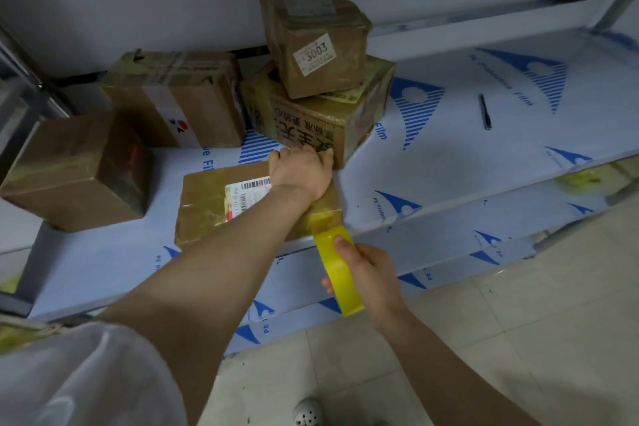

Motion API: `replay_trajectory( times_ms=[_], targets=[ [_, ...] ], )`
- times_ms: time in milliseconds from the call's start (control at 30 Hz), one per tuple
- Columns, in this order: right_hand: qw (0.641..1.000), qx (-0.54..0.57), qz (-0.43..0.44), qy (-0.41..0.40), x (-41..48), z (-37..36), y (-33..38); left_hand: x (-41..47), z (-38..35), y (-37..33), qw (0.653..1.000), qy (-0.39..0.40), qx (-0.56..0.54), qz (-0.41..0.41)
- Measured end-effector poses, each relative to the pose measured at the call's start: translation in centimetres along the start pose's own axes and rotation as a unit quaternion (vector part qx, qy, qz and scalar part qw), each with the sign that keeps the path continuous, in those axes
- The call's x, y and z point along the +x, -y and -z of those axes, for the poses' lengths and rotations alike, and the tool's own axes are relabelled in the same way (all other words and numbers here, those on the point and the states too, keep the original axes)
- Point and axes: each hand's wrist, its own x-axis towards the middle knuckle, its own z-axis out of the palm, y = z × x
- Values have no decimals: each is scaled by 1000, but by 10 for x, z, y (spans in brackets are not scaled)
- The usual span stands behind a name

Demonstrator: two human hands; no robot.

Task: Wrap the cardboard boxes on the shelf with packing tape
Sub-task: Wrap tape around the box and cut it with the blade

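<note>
Head view: your left hand (301, 173) holds down the flat cardboard box (207, 204) at the near edge of the shelf (449, 156), fingers curled over its far side. Your right hand (371, 273) clasps the yellow tape roll (340, 275), its strip running onto the box's right end. This wrap appears unfinished; the four other boxes (311, 38) look already taped.

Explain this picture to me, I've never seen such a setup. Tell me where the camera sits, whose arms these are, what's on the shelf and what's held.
There is no machine here. A camera worn on a person's head looks down at their own arms. The left hand grips the far edge of a flat box on the shelf. The right hand holds a yellow tape roll, its strip stuck to that box. Behind lie four more boxes, the 3003 box stacked on a printed box. A pen-like stick lies to the right.
</note>
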Motion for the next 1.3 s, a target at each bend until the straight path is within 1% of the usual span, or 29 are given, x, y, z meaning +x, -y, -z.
replay_trajectory(
  times_ms=[67,133,267,367,433,533,667,733,800,867,900,967,1000,1133,1233,1267,1300],
  targets=[
    [1000,1,1,-4,1,1,0,11,-1,3,1000,-4,-6,0],
    [1000,1,2,-4,0,2,-1,17,1,3,999,11,-45,11],
    [1000,12,-3,-4,4,1,-4,23,4,2,994,10,-91,62],
    [1000,20,-5,-2,3,1,-2,22,6,-1,992,47,-87,76],
    [1000,16,-5,0,2,1,0,18,9,1,996,62,-39,49],
    [1000,10,-4,4,3,0,1,-2,3,5,999,40,23,-10],
    [1000,18,-7,3,3,-1,2,-25,-12,3,998,55,-12,-39],
    [1000,18,-11,1,3,-2,5,-23,-10,2,998,31,-3,-62],
    [1000,13,-12,2,1,-2,7,-33,-7,0,994,-42,43,-88],
    [1000,7,-10,4,-1,-2,7,-47,-7,-1,990,-88,43,-105],
    [1000,7,-9,5,-1,-2,7,-53,-10,2,991,-75,33,-110],
    [1000,14,-6,11,-1,0,8,-61,-14,10,994,14,-1,-112],
    [1000,17,-7,14,-2,0,9,-62,-13,14,992,39,-10,-120],
    [998,36,-24,37,-6,-2,13,-53,-6,20,982,39,7,-187],
    [993,86,-47,67,-10,-4,11,-46,12,36,971,114,-51,-206],
    [991,98,-54,76,-10,-4,9,-46,16,42,970,124,-44,-206],
    [989,106,-62,81,-10,-5,8,-46,18,48,971,117,-23,-205]
  ],
)
